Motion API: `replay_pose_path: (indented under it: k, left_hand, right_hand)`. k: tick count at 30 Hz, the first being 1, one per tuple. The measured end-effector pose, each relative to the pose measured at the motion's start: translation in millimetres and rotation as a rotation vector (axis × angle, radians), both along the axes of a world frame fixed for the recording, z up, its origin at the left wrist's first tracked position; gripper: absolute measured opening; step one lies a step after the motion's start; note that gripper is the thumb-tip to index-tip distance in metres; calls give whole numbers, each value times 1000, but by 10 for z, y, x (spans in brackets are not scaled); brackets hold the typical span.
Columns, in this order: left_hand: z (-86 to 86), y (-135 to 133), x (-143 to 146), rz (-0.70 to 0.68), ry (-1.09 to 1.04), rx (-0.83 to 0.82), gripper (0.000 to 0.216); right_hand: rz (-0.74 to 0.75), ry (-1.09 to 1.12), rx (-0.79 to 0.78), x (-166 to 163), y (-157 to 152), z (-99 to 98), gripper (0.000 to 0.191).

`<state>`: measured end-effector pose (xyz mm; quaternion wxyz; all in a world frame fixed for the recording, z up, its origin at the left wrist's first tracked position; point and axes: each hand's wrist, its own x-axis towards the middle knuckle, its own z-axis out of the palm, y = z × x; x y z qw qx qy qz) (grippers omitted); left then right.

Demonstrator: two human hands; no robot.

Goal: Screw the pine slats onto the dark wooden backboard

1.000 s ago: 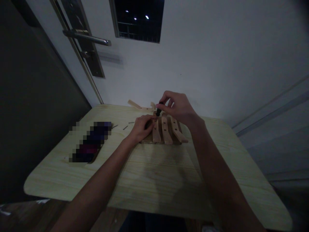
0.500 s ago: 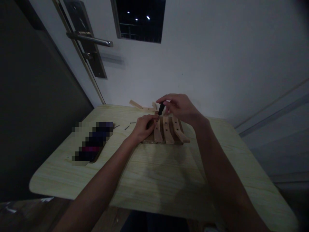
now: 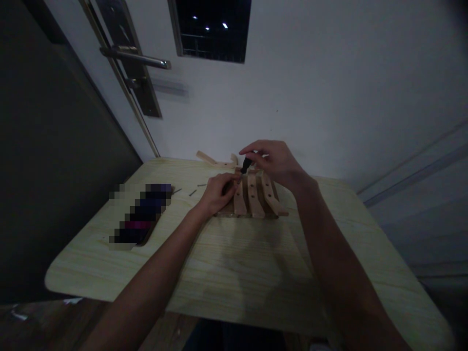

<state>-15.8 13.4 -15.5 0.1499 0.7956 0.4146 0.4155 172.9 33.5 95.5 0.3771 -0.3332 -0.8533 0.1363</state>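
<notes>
A small wooden assembly [image 3: 256, 199] of several curved slats on a base lies on the pale wooden table [image 3: 237, 263], near its far side. My left hand [image 3: 217, 192] rests closed against the left slat, fingers pinched near its top end. My right hand [image 3: 272, 161] hovers above the slats' far end, its fingers wrapped round a small black-handled screwdriver [image 3: 245, 165] that points down at the left slat's top.
Loose screws [image 3: 192, 191] lie on the table left of the assembly. Spare wooden pieces [image 3: 215, 161] sit at the far edge by the wall. A blurred dark object [image 3: 141, 214] lies to the left. A door with a metal handle [image 3: 137, 57] stands behind.
My right hand has turned a little on the screwdriver, its fingers shifting round the handle. The left hand and the assembly have stayed in place.
</notes>
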Motion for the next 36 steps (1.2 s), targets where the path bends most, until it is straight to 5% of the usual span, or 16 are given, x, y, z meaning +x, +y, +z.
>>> replay_pose_path:
  k: [6,13,20,30,36]
  left_hand:
    - [-2,-4,4,12,7,-17,30]
    - [4,-2,5,13,6,-27,29]
    - [7,-5,11,12,-7,-26,27]
    - [6,-14,6,24,-11,-36,30]
    - [-13,1,-3,21,-12,-36,30]
  right_hand:
    - [55,-44,11,10,-20,-4,30]
    - [-57,-39,-18,-14,-15,13,18]
    - [-150,-37,-8,-73,-41,-13,36]
    - [-22,-49,-42,2,-3,-18,23]
    - [-96,-87,-7,2,-25,1,21]
